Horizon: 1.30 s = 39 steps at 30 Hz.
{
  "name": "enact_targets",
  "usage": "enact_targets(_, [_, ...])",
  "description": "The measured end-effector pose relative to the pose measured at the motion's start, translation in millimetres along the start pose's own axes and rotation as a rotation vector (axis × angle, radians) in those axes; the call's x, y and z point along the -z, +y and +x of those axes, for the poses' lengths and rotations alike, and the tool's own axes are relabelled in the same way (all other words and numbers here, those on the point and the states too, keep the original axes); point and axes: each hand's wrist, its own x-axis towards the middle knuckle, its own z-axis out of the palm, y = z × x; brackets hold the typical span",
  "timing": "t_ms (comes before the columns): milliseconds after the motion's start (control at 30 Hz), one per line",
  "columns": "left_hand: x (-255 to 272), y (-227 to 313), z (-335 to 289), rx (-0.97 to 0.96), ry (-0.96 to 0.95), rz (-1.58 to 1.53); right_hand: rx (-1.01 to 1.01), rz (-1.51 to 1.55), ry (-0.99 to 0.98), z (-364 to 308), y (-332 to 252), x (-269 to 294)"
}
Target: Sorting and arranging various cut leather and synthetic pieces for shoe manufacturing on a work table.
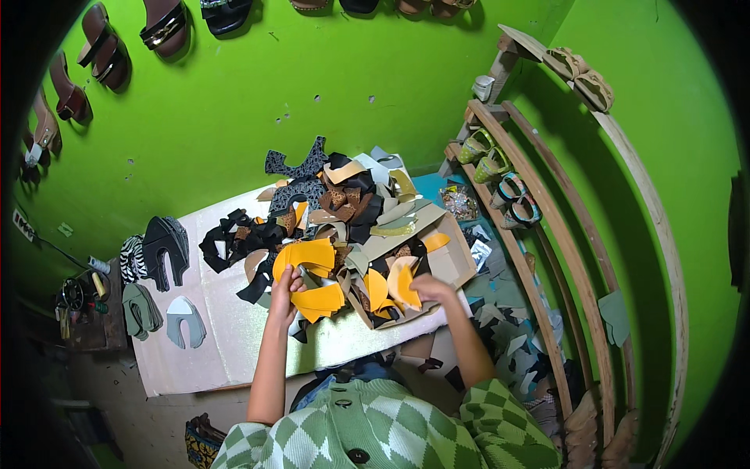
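My left hand (287, 291) is closed around a stack of yellow U-shaped cut pieces (319, 302), thumb on top and the curved bend away from me. To its right, my right hand (430, 288) grips a curved yellow piece (405, 284) with a pale cream side, just above an open cardboard box (462, 266). Inside the box lie more yellow, black, tan and brown patterned pieces, partly hidden by the hand. A heap of mixed cut scraps (344, 195) spreads over the table behind both hands.
On the table's left lie stacks of U-shaped pieces: black (164, 246), dark green (141, 311) and pale grey (185, 322). A wooden rack (539, 187) with sandals stands at the right, scraps (500, 320) covering the floor beside it. More sandals (105, 47) hang on the green wall.
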Motion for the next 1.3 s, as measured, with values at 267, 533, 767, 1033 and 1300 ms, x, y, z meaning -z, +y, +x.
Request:
enact_targets(267, [12.7, 2.1, -7.8, -0.01, 0.024, 0.015, -0.427, -0.295, 0.78, 18.3, -38.3, -97.4])
enact_targets(533, [19.0, -2.4, -18.6, 0.047, 0.002, -0.014, -0.129, -0.106, 0.731, 7.9, -46.8, -102.4])
enact_targets(767, [21.8, 42.5, -24.7, 0.04, -0.019, 0.046, 0.406, -0.183, 0.565, -16.2, -55.0, -22.6])
enact_targets(1033, [75.6, 91.6, -41.4, 0.187, 0.008, 0.415, 0.546, 0.024, 0.419, -99.8, -163.4, -26.1])
enact_targets(1300, [204.2, 122.1, 40.3, -0.255, -0.179, 1.406, 0.674, 0.158, 0.314, -99.8, -212.5, -153.4])
